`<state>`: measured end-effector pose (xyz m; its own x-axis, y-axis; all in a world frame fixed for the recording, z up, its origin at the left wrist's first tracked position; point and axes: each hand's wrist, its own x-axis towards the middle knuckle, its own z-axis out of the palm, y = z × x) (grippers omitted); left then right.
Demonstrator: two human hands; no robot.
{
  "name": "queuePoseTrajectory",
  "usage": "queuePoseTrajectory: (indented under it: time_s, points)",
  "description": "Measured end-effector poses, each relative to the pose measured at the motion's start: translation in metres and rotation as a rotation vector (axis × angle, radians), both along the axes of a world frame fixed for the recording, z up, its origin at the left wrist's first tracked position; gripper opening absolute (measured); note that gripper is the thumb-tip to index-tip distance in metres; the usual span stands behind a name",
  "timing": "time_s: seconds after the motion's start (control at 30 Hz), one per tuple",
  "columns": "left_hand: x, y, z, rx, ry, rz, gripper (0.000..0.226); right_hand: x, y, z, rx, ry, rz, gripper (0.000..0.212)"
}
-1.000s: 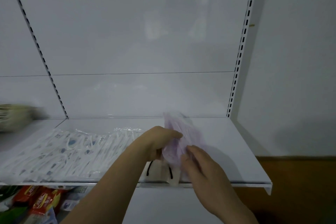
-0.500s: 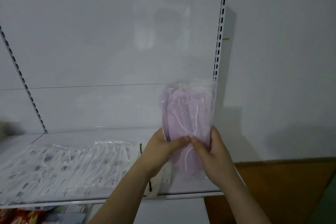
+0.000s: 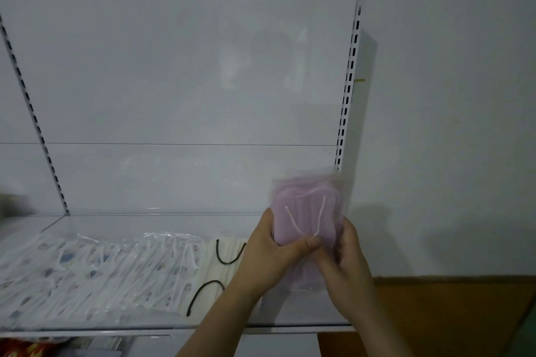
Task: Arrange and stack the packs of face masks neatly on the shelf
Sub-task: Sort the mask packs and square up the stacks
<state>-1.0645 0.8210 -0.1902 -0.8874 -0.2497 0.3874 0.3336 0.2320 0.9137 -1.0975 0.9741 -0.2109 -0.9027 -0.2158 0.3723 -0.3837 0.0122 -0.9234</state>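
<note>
A clear pack of purple face masks (image 3: 307,211) stands upright above the right end of the white shelf (image 3: 162,222). My left hand (image 3: 275,252) grips its left edge, thumb across the front. My right hand (image 3: 345,255) grips its right edge. On the shelf lie overlapping packs of white patterned masks (image 3: 95,272) at the left and a pack of white masks with black ear loops (image 3: 220,266) beside my left wrist.
A slotted upright (image 3: 348,90) runs up the right side of the white back panel, with a plain wall beyond it. Red packets (image 3: 17,349) show on the level below at the bottom left. A brown surface (image 3: 452,316) lies at the lower right.
The purple pack was lifted off the shelf and turned upright between both hands. It now sits slightly lower and further right than half a second ago.
</note>
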Motion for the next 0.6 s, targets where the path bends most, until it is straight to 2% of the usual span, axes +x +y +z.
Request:
queuePoseTrajectory:
  time_s: [0.07,0.13,0.23,0.33,0.43,0.53,0.6]
  points:
    - [0.001,-0.003,0.004,0.000,0.022,0.019,0.062,-0.001,0.002,0.003,0.019,0.041,0.015,0.059]
    - [0.001,-0.006,0.006,0.026,0.048,0.056,0.059,-0.004,0.005,0.004,-0.045,-0.001,0.035,0.064]
    - [-0.004,0.000,0.003,0.053,0.059,0.066,0.060,0.002,-0.008,0.005,-0.076,-0.015,0.163,0.056]
    - [-0.007,0.013,0.002,0.093,0.087,0.103,0.053,0.005,-0.016,0.004,-0.046,0.036,0.086,0.054]
    - [-0.004,0.006,0.003,0.080,0.082,0.132,0.046,-0.003,0.001,-0.001,-0.058,-0.015,0.059,0.051]
    - [-0.002,0.006,-0.004,0.068,0.015,0.078,0.042,-0.002,0.004,-0.007,0.054,-0.078,0.139,0.049]
    - [-0.003,0.016,-0.007,0.087,0.038,0.053,0.053,0.000,0.000,-0.008,0.084,-0.050,0.119,0.048]
